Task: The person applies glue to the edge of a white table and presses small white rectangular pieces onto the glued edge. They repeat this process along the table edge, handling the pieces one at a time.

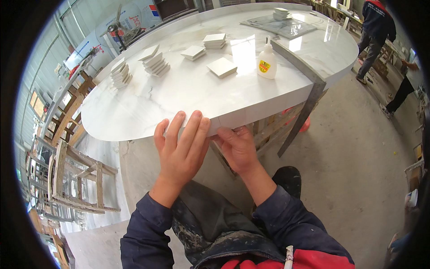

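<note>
A large oval white marble-look slab (188, 90) lies before me, with narrow edge pieces (260, 112) along its near side. My left hand (183, 144) rests with spread fingertips on the slab's near edge. Just right of it, my right hand (237, 144) pinches a white edge piece (212, 127) from below, partly hidden by the fingers. On the slab stand a glue bottle (267, 62) with a pointed nozzle, a thick square tile piece (222, 68) and several stacks of small white pieces (156, 65). A metal square (317, 84) hooks over the edge at the right.
A grey marbled sheet (278, 27) lies on the slab's far part, bearing another small stack. Left are a wooden trestle (80, 178) and a standing fan (116, 28). Two people (376, 33) are off to the right. A wooden support and a red object (305, 124) are under the slab.
</note>
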Demonstrator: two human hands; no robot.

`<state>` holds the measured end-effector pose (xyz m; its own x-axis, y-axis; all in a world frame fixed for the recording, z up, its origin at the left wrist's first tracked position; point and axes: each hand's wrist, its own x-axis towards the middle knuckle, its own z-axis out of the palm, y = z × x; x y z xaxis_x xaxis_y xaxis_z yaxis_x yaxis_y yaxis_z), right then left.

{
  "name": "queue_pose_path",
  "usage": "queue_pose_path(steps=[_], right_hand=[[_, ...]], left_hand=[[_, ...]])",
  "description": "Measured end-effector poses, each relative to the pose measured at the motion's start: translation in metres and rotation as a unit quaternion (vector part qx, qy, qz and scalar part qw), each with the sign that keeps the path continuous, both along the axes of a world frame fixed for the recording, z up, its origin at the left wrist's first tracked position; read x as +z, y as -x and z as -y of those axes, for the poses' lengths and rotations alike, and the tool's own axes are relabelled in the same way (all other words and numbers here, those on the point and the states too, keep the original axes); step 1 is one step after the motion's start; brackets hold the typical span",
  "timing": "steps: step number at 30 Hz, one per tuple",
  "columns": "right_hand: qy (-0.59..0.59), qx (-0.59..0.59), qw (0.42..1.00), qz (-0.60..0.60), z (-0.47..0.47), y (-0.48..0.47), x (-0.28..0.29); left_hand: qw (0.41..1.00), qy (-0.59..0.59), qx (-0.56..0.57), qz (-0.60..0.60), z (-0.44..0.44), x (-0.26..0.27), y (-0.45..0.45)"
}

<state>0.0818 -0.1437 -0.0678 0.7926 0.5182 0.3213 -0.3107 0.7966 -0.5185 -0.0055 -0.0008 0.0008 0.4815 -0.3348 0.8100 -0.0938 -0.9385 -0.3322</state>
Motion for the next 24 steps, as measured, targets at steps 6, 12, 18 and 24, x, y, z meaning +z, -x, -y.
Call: queue_pose_path(steps=[6,12,18,24], right_hand=[[0.006,-0.021,1.0,-0.005,0.001,0.004,-0.005],[0.015,-0.054,0.998,-0.029,-0.003,0.008,-0.004],[0.021,-0.059,0.997,-0.037,-0.002,0.011,0.0],[0.016,-0.051,0.998,-0.033,-0.001,0.01,0.001]], left_hand=[[1.0,0.002,-0.002,0.008,0.001,0.0,-0.002],[1.0,-0.001,-0.003,-0.002,0.001,0.002,0.0],[1.0,-0.002,-0.001,-0.012,-0.001,0.002,0.002],[1.0,-0.008,0.007,0.003,0.0,-0.001,-0.001]])
